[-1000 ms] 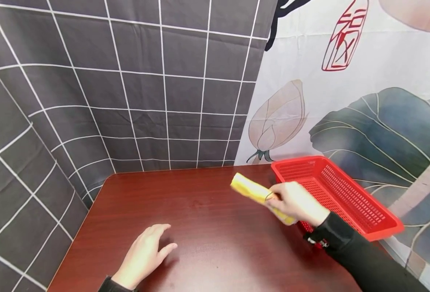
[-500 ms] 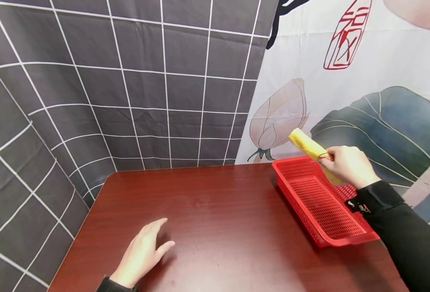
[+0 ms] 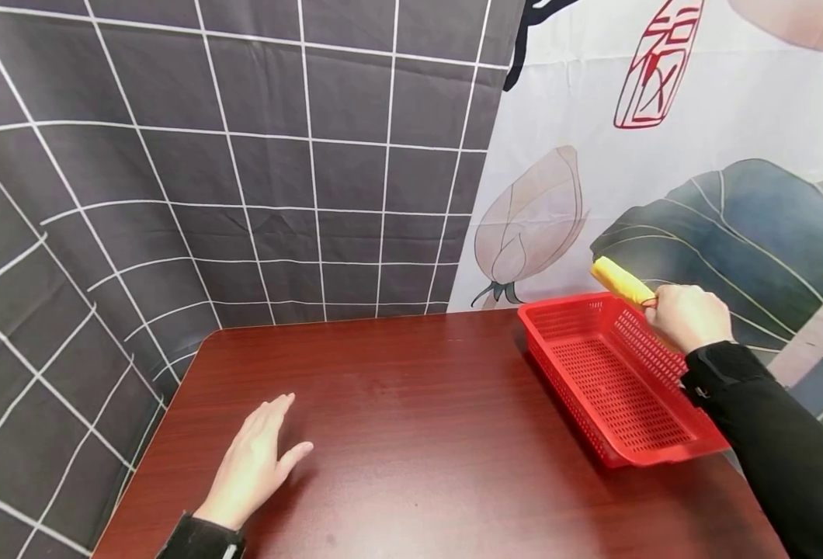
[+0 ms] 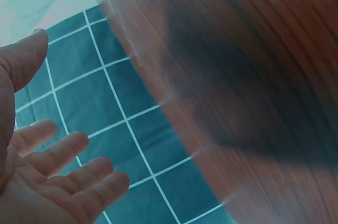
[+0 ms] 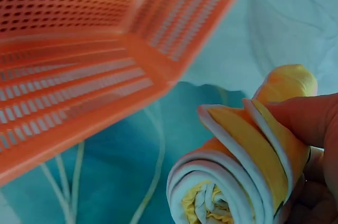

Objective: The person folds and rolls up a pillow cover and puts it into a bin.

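My right hand (image 3: 691, 317) grips a rolled-up yellow cloth (image 3: 621, 281) at the far right side of a red plastic basket (image 3: 610, 454). In the right wrist view, thumb and fingers hold the rolled-up cloth (image 5: 248, 155) around its side, and its spiral end shows pale lining between yellow layers. The basket (image 5: 132, 49) is beside the roll there, its wall slightly apart from it. My left hand (image 3: 249, 463) is held over the left part of the table, fingers extended and thumb spread. In the left wrist view the left hand (image 4: 53, 182) holds nothing.
A reddish-brown wooden table (image 3: 397, 388) lies below both hands. Behind and to the left hangs a dark grey cloth with white grid lines (image 3: 279, 171). A white hanging with lotus pictures (image 3: 558, 101) covers the back right, close behind the basket.
The right hand has carried the rolled-up cloth rightward from over the table to the basket's far right side. The basket's near end has shifted left. The left hand has drifted slightly left.
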The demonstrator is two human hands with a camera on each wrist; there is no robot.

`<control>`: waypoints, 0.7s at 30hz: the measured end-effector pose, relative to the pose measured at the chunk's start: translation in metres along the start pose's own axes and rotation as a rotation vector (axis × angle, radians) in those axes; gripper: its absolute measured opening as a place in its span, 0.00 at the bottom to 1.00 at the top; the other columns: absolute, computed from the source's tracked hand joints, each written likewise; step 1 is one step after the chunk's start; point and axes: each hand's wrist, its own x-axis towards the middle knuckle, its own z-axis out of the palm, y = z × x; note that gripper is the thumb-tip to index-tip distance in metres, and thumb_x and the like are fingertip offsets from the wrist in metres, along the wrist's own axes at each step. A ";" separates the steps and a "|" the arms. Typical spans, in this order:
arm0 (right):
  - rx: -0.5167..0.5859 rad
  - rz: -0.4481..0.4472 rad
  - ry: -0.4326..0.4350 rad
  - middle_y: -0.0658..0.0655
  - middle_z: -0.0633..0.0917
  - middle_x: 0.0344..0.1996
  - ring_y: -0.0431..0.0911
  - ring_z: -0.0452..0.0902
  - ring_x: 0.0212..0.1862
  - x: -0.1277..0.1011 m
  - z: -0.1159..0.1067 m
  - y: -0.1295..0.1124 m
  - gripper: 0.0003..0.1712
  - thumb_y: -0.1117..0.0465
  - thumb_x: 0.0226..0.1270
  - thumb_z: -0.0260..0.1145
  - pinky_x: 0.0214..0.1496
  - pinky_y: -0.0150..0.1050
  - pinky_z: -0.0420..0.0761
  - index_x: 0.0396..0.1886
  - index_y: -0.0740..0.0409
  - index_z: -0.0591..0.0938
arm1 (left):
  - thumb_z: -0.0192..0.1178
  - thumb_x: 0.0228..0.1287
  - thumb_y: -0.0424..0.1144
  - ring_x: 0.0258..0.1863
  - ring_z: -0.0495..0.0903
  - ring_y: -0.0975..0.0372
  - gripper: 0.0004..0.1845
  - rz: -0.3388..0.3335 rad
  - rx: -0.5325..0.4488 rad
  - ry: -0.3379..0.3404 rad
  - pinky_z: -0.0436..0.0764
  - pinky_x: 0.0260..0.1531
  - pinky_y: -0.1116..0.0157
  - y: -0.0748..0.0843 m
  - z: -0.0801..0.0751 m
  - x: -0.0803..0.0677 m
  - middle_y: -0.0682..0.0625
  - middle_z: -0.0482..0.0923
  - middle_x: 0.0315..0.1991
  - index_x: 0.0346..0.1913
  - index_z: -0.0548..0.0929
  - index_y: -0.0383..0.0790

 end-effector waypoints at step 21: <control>0.027 0.074 -0.213 0.70 0.84 0.26 0.60 0.77 0.26 -0.002 0.077 0.028 0.14 0.63 0.62 0.69 0.28 0.58 0.79 0.38 0.72 0.83 | 0.78 0.61 0.49 0.71 0.77 0.36 0.41 -0.040 0.029 -0.070 0.74 0.70 0.37 0.003 0.002 -0.005 0.34 0.79 0.69 0.72 0.76 0.33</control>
